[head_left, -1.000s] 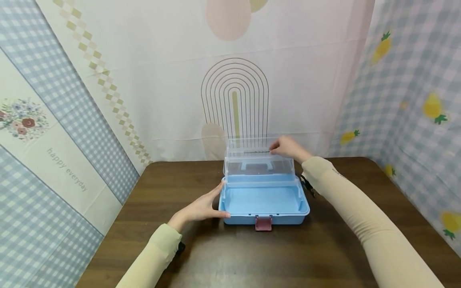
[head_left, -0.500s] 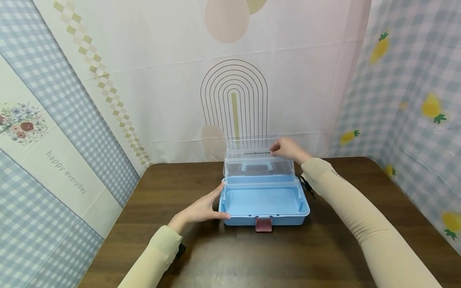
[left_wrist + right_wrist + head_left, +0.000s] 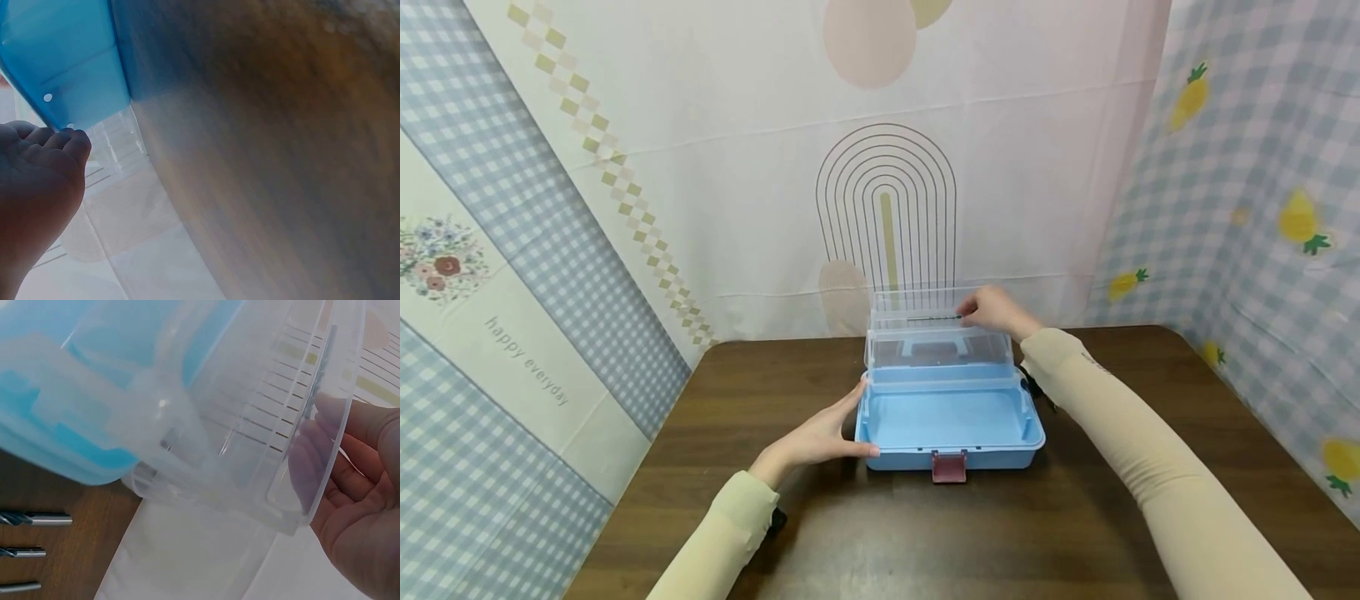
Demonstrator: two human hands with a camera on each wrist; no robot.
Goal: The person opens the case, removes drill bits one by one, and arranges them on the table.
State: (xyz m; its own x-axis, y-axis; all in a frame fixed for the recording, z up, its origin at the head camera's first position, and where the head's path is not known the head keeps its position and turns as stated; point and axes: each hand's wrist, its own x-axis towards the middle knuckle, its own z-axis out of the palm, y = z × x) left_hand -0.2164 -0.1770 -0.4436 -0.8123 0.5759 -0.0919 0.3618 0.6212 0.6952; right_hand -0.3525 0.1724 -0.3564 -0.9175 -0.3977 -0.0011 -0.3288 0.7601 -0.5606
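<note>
A light blue toolbox (image 3: 951,421) stands on the table with its clear lid and clear trays (image 3: 940,346) raised at the back. My left hand (image 3: 816,433) holds its left side, thumb at the front corner and fingers toward the rear. In the left wrist view the fingers (image 3: 76,149) lie at the box's edge. Over the upper clear tray, my right hand (image 3: 996,310) pinches one end of a thin drill bit (image 3: 931,317). Seen through the clear plastic in the right wrist view, the drill bit (image 3: 323,365) lies lengthwise along the tray.
Several drill bits lie on the table right of the box; a thick drill bit (image 3: 47,519) shows in the right wrist view. A reddish latch (image 3: 949,468) hangs at the box's front. A patterned cloth (image 3: 760,167) hangs behind the wooden table (image 3: 880,533).
My right hand and sleeve have shifted very slightly left over the tray, still with the drill bit. The left hand and toolbox have stayed in place.
</note>
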